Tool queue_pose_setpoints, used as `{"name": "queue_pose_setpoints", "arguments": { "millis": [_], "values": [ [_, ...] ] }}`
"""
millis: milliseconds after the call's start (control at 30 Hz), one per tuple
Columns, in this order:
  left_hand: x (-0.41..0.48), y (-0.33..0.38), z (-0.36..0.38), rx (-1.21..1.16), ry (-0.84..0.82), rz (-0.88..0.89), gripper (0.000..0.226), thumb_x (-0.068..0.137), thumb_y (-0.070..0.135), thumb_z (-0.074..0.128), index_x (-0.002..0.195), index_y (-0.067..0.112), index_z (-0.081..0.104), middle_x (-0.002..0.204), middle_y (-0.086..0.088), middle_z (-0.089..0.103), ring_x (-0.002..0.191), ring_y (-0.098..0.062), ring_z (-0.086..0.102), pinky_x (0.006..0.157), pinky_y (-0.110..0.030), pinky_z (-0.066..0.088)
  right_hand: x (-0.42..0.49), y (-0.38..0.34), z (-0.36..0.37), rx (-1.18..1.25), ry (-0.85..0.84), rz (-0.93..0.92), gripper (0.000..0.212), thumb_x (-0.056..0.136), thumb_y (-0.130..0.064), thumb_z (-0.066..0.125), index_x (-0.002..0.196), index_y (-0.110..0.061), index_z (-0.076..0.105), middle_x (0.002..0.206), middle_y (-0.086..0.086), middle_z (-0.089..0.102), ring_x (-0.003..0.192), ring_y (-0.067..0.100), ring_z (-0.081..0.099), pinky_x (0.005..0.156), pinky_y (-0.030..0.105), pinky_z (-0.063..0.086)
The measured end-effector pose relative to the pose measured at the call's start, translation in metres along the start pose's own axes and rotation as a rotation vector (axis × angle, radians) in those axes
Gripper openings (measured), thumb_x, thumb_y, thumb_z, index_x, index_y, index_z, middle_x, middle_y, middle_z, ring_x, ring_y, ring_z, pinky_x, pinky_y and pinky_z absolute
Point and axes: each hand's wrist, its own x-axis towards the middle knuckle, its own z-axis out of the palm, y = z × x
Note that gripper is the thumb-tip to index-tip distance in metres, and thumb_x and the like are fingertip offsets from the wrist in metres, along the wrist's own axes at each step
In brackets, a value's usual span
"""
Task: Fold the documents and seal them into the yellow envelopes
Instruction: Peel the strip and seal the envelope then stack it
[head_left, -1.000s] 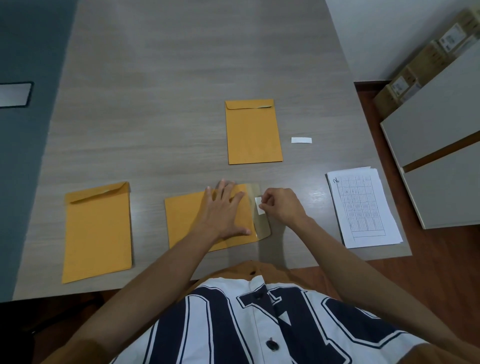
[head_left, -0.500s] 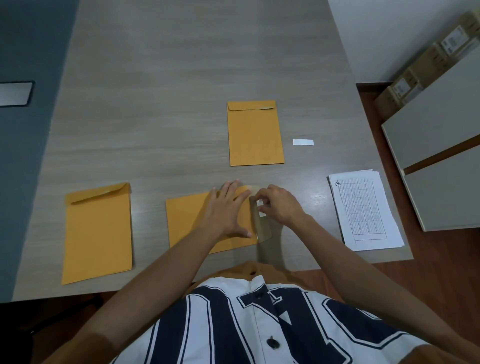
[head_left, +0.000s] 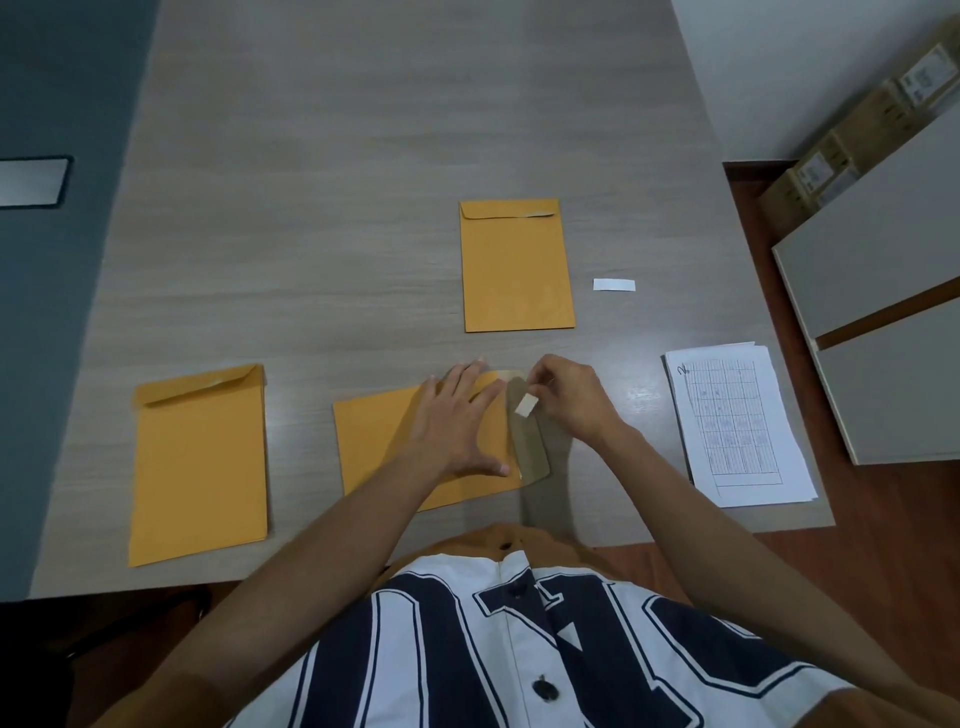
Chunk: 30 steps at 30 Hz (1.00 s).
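Yellow envelope (head_left: 379, 441) lies unsealed; left hand (head_left: 457, 421) presses it, right hand (head_left: 569, 397) pinches its strip (head_left: 524, 404). Papers (head_left: 737, 426) at three o'clock lie unfolded.

The left hand (head_left: 454, 415) presses the middle envelope (head_left: 379, 441) flat while the right hand (head_left: 569, 397) pinches a white strip (head_left: 525, 405).

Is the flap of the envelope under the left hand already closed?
No, the flap lies open while the right hand pinches a white strip over it.
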Motion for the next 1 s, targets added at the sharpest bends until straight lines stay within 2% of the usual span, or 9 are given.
{"name": "queue_pose_setpoints", "arguments": {
  "millis": [100,267,367,467,567,633,733,833,1000],
  "values": [
    [0.002,0.003,-0.001,-0.023,0.004,-0.071,0.121,0.056,0.093,0.053,0.152,0.03,0.015,0.163,-0.002,0.002,0.149,-0.027,0.007,0.116,-0.047,0.021,0.007,0.004,-0.016,0.295,0.228,0.18,0.004,0.087,-0.011,0.07,0.087,-0.012,0.066,0.08,-0.005,0.066,0.069,0.002,0.059,0.063,0.006,0.045],
    [0.01,0.004,-0.006,-0.121,0.122,-0.304,0.097,0.068,0.085,0.05,0.144,0.027,0.033,0.15,-0.007,0.027,0.135,-0.028,0.028,0.107,-0.043,0.03,0.034,0.018,-0.046,0.783,0.508,0.547,0.016,0.088,-0.003,0.066,0.079,-0.014,0.06,0.075,0.009,0.064,0.051,0.009,0.059,0.049,0.018,0.046],
    [0.013,-0.001,-0.008,-0.168,0.113,-0.361,0.085,0.076,0.074,0.054,0.142,0.024,0.037,0.145,-0.008,0.03,0.131,-0.029,0.03,0.102,-0.043,0.034,0.049,0.024,-0.065,0.865,0.578,0.638,0.02,0.086,0.007,0.061,0.08,-0.013,0.06,0.076,0.01,0.064,0.046,0.011,0.06,0.046,0.017,0.047],
    [0.012,-0.007,-0.005,-0.233,0.132,-0.386,0.078,0.078,0.064,0.059,0.14,0.02,0.04,0.141,-0.01,0.033,0.128,-0.032,0.032,0.1,-0.043,0.038,0.054,0.035,-0.07,0.827,0.577,0.723,0.017,0.082,0.002,0.063,0.092,-0.011,0.066,0.086,0.01,0.068,0.058,0.015,0.066,0.057,0.021,0.055],
    [0.007,-0.01,0.0,-0.269,0.168,-0.385,0.075,0.079,0.057,0.062,0.138,0.016,0.043,0.137,-0.012,0.035,0.124,-0.032,0.034,0.1,-0.039,0.038,0.046,0.037,-0.066,0.606,0.554,0.679,0.024,0.076,-0.012,0.07,0.099,-0.018,0.067,0.102,0.0,0.064,0.084,0.021,0.071,0.078,0.034,0.058],
    [0.003,-0.012,0.001,-0.294,0.189,-0.382,0.073,0.079,0.054,0.063,0.138,0.014,0.044,0.135,-0.013,0.036,0.122,-0.031,0.035,0.101,-0.036,0.035,0.03,0.024,-0.06,0.436,0.494,0.6,0.032,0.077,-0.021,0.075,0.107,-0.019,0.067,0.109,-0.006,0.058,0.097,0.015,0.062,0.084,0.026,0.047],
    [-0.002,-0.015,0.002,-0.373,0.181,-0.39,0.071,0.08,0.047,0.067,0.139,0.013,0.045,0.136,-0.013,0.034,0.121,-0.032,0.036,0.1,-0.037,0.037,0.011,0.01,-0.039,0.314,0.31,0.393,0.042,0.08,-0.031,0.077,0.118,-0.017,0.064,0.118,-0.002,0.061,0.104,0.012,0.059,0.087,0.02,0.041],
    [-0.004,-0.017,0.001,-0.422,0.168,-0.416,0.063,0.085,0.037,0.068,0.139,0.014,0.046,0.138,-0.014,0.03,0.123,-0.033,0.038,0.095,-0.04,0.044,0.0,-0.002,-0.015,0.162,0.044,0.253,0.072,0.073,-0.035,0.084,0.135,-0.017,0.053,0.134,0.003,0.055,0.114,0.018,0.058,0.099,0.033,0.047],
    [-0.005,-0.016,-0.001,-0.464,0.128,-0.459,0.056,0.088,0.028,0.069,0.138,0.015,0.046,0.14,-0.012,0.026,0.123,-0.032,0.042,0.095,-0.04,0.047,-0.005,-0.013,0.011,-0.098,-0.07,0.074,0.096,0.064,-0.036,0.089,0.146,-0.023,0.04,0.142,0.001,0.047,0.126,0.026,0.041,0.105,0.038,0.04]
  ]
}}
